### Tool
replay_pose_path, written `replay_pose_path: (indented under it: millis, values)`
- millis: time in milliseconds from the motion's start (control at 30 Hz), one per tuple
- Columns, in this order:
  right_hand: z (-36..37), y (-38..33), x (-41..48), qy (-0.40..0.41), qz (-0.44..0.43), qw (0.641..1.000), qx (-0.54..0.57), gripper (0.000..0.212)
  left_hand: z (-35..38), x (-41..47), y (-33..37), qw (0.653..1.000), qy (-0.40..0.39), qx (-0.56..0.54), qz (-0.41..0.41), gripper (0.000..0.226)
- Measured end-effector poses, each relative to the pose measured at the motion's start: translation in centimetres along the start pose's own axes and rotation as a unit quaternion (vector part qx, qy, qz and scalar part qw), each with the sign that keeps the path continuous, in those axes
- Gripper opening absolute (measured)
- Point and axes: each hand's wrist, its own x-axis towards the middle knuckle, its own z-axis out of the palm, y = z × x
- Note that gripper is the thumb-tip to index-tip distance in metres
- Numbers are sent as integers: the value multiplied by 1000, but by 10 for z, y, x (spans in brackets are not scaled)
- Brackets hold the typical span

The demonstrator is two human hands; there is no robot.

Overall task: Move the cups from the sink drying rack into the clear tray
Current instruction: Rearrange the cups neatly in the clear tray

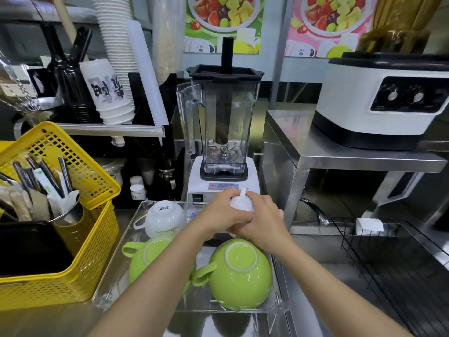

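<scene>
A clear tray (114, 271) sits on the steel counter in front of me. Three cups lie upside down in it: a white cup (165, 218) at the back left, a green cup (150, 261) at the front left, and a second green cup (240, 273) at the front right. Over the tray's back right corner, my left hand (222, 215) and my right hand (263, 223) both grip an upturned white cup (241, 203), its handle pointing away from me. The black wire drying rack (379, 259) stands in the sink at the right, and no cups show in it.
A blender (223, 132) stands right behind the tray. A yellow basket (80, 249) with a utensil holder sits to the left. A steel shelf (340, 156) carrying a white appliance (379, 98) rises at the right. A white cloth (368, 224) hangs on the rack's far edge.
</scene>
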Motion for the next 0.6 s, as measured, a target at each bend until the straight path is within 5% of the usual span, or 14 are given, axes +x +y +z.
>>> replay_pose_path:
  millis: [167, 333, 600]
  values:
    - [0, 0, 4, 1, -35, 999, 39, 89, 0, 0, 1, 998, 39, 37, 16, 60]
    - [-22, 11, 9, -109, -63, 982, 144, 107, -20, -1, -1, 994, -10, 99, 43, 78]
    - [-24, 3, 14, -116, -112, 987, -7, 82, -29, -3, 5, 957, -93, 257, 92, 80]
